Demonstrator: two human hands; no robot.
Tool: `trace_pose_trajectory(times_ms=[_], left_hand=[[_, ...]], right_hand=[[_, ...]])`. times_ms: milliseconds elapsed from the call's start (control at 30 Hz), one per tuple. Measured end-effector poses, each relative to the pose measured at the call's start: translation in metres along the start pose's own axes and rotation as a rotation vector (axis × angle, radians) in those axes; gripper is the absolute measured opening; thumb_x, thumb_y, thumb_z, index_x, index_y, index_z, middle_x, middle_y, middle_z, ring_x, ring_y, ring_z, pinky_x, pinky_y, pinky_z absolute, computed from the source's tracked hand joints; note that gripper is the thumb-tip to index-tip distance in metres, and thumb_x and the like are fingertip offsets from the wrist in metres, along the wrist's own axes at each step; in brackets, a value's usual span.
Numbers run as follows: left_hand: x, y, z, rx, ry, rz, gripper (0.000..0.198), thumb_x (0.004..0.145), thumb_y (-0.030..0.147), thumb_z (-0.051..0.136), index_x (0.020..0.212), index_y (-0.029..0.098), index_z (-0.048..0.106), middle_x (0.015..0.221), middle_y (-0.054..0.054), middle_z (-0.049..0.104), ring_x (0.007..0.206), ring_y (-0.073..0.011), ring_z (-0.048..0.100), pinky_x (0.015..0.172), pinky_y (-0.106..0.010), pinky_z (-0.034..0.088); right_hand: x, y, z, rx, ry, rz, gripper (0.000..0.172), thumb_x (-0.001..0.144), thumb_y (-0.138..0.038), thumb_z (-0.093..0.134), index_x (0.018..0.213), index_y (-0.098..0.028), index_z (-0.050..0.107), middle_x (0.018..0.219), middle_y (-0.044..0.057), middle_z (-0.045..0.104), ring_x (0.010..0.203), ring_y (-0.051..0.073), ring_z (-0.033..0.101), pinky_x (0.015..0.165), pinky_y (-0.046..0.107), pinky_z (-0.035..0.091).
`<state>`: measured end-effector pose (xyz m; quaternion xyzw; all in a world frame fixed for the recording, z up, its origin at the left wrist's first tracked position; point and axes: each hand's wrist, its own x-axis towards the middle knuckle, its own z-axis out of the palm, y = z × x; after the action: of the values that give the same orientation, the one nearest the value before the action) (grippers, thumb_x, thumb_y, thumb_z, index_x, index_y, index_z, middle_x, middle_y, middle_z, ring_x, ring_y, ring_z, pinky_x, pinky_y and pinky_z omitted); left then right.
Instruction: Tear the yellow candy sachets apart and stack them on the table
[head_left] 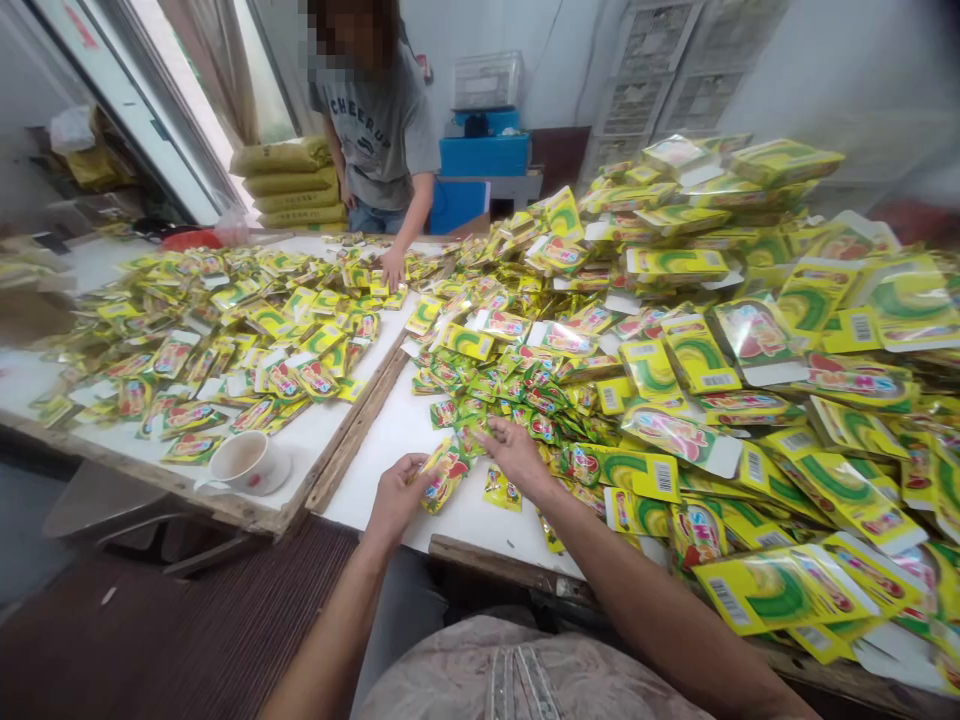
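Observation:
In the head view my left hand (396, 496) is closed on a small yellow-green printed box (444, 478), held just above the white table near its front edge. My right hand (516, 455) reaches in from the right, thumb and fingers pinched on a small green packet (472, 436) at the upper end of the box. Whether the packet is partly inside the box I cannot tell. Beyond my hands lies a heap of small green packets (517, 390). A loose yellow packet (501, 490) rests on the table below my right hand.
Flattened and filled yellow boxes (697, 355) are piled high on the right. Another pile of boxes (247, 340) covers the left table, with a white cup (244, 462) near its front edge. Across the tables a co-worker's hand (393, 268) touches that pile. A wooden edge (360, 415) divides the tables.

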<state>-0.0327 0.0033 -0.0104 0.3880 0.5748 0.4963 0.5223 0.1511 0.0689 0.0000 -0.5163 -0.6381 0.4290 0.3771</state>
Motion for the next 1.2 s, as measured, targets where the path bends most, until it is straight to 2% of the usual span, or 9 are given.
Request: trace_pose_trajectory(times_ms=[167,333,467,700,800,900,967,1033,1200], left_hand=[[-0.004,0.005,0.003,-0.164,-0.027,-0.054,0.036,0.058,0.039,0.077,0.081,0.015,0.063,0.07,-0.001,0.07,0.058,-0.0126,0.061,0.056,-0.022,0.046],[-0.01,0.009,0.004,-0.243,-0.085,-0.105,0.033,0.056,0.035,0.079,0.078,0.015,0.065,0.068,-0.001,0.07,0.055,-0.0105,0.06,0.054,-0.019,0.045],[-0.013,0.012,0.007,-0.309,-0.098,-0.164,0.034,0.052,0.033,0.081,0.074,0.014,0.065,0.064,-0.001,0.069,0.052,-0.0103,0.059,0.052,-0.02,0.045],[-0.015,0.009,0.014,-0.265,-0.089,-0.147,0.036,0.051,0.03,0.082,0.076,0.013,0.064,0.066,-0.001,0.07,0.052,-0.0105,0.06,0.052,-0.02,0.045],[-0.014,0.009,0.011,-0.259,-0.05,-0.152,0.036,0.05,0.03,0.082,0.078,0.014,0.065,0.066,-0.001,0.07,0.054,-0.0116,0.061,0.053,-0.021,0.047],[-0.012,0.008,0.005,-0.225,-0.003,-0.148,0.038,0.05,0.032,0.082,0.079,0.014,0.066,0.07,-0.002,0.071,0.056,-0.013,0.063,0.056,-0.022,0.048],[-0.009,0.005,0.002,-0.172,0.029,-0.136,0.038,0.05,0.034,0.082,0.079,0.014,0.067,0.071,-0.003,0.072,0.057,-0.014,0.063,0.057,-0.023,0.049],[-0.007,0.003,-0.001,-0.109,0.054,-0.122,0.038,0.049,0.035,0.081,0.078,0.014,0.067,0.071,-0.003,0.072,0.057,-0.0146,0.063,0.056,-0.024,0.049],[-0.007,0.002,-0.006,0.031,0.079,-0.085,0.037,0.051,0.038,0.079,0.077,0.014,0.068,0.067,-0.003,0.071,0.056,-0.0153,0.063,0.052,-0.023,0.047]], right_hand=[[-0.004,-0.001,-0.006,0.078,-0.138,0.02,0.045,0.069,-0.051,0.059,0.055,-0.021,0.028,0.053,-0.008,0.025,0.05,0.008,0.024,0.049,0.023,0.021],[-0.01,-0.008,-0.019,0.178,-0.297,0.076,0.043,0.068,-0.051,0.061,0.057,-0.02,0.033,0.053,-0.008,0.028,0.05,0.007,0.025,0.05,0.023,0.022],[-0.011,-0.009,-0.029,0.152,-0.346,0.051,0.041,0.069,-0.051,0.06,0.057,-0.019,0.036,0.055,-0.008,0.029,0.052,0.007,0.026,0.052,0.023,0.022],[-0.014,-0.017,-0.024,-0.097,-0.288,-0.046,0.038,0.07,-0.045,0.062,0.052,-0.018,0.043,0.052,-0.007,0.032,0.051,0.008,0.031,0.05,0.022,0.022],[-0.023,-0.019,-0.024,-0.163,-0.135,0.004,0.022,0.074,-0.04,0.061,0.075,-0.018,0.06,0.06,-0.005,0.051,0.056,0.011,0.046,0.054,0.023,0.033],[-0.036,-0.012,-0.029,-0.496,-0.015,-0.08,0.022,0.075,-0.029,0.063,0.094,-0.017,0.061,0.083,0.005,0.064,0.079,0.019,0.056,0.069,0.029,0.041],[-0.044,-0.006,-0.028,-0.743,-0.04,-0.139,0.022,0.072,-0.024,0.068,0.091,-0.015,0.061,0.091,0.011,0.065,0.09,0.024,0.055,0.077,0.033,0.041],[-0.049,-0.001,-0.026,-0.845,-0.101,-0.12,0.019,0.068,-0.021,0.072,0.082,-0.015,0.061,0.089,0.013,0.064,0.092,0.026,0.055,0.079,0.035,0.04],[-0.044,0.001,-0.026,-0.745,-0.118,-0.029,0.013,0.071,-0.025,0.067,0.073,-0.018,0.057,0.075,0.004,0.062,0.075,0.019,0.055,0.065,0.028,0.04]])
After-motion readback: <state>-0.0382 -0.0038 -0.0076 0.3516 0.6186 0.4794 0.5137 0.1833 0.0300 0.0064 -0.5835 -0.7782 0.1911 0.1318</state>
